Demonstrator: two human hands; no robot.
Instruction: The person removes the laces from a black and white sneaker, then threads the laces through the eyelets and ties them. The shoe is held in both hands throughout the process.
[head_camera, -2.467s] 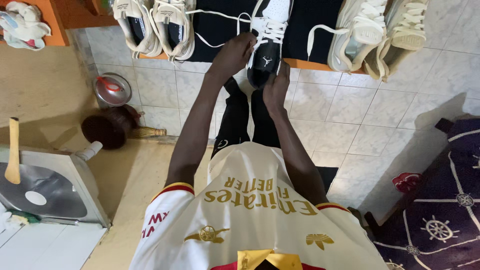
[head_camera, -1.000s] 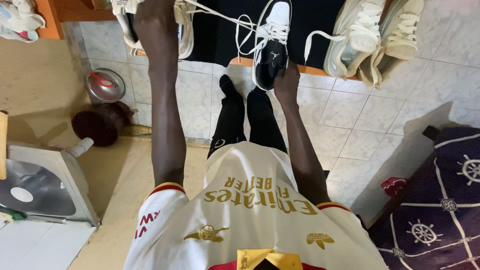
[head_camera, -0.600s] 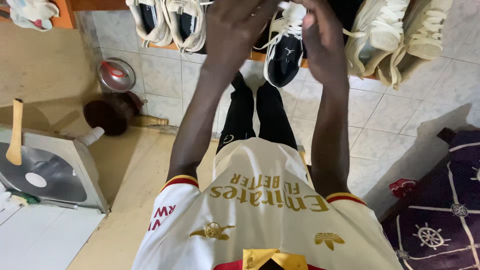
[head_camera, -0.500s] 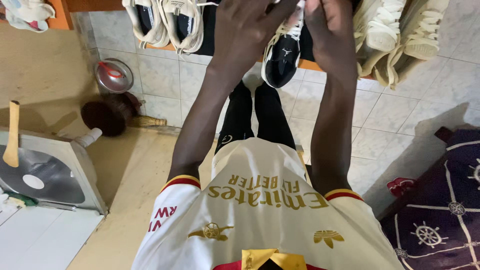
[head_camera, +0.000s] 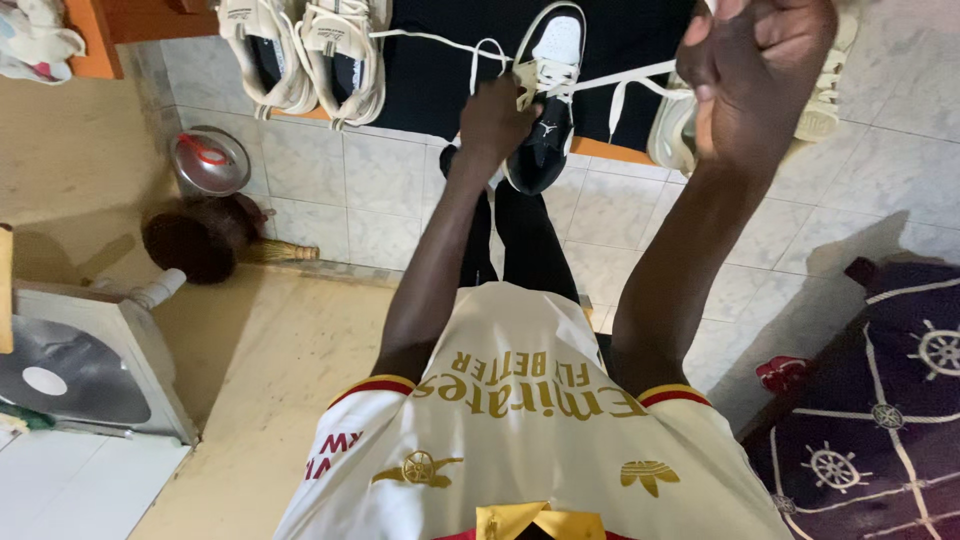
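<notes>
Change since half a second ago: both hands were bunched together high over the black-and-white sneaker (head_camera: 545, 110); now they are standing apart, the left hand (head_camera: 497, 122) down on the shoe and the right hand (head_camera: 762, 75) raised up and off to the shoe's right.
Floor: pale tiled floor (head_camera: 700, 215) is lying open below and to the right of the sneaker, giving free room there.
Bed cover: a dark cover with ship-wheel print (head_camera: 880, 400) is filling the lower right, well away from the sneaker.
Shelf: the sneaker is sitting on an orange-edged shelf (head_camera: 600, 150) with a dark mat, its toe hanging over the front edge.
Metal cabinet: a grey metal box (head_camera: 80, 360) is standing far to the lower left of the sneaker.
Neighbouring shoes: a cream pair (head_camera: 300, 50) is sitting just left of the sneaker; another pale pair (head_camera: 680, 125) is sitting just right, partly hidden behind the raised hand.
Pot and lid: a dark round pot (head_camera: 190, 240) and a metal lid (head_camera: 208, 160) are lying on the floor, left of and below the sneaker.
Left hand fingers: curled closed, gripping the sneaker's side by the tongue.
Right hand fingers: clenched in a fist, gripping the white lace (head_camera: 630, 75), which is running taut from the sneaker.
Loose lace: the other end (head_camera: 440, 42) is trailing left across the mat toward the cream pair.
</notes>
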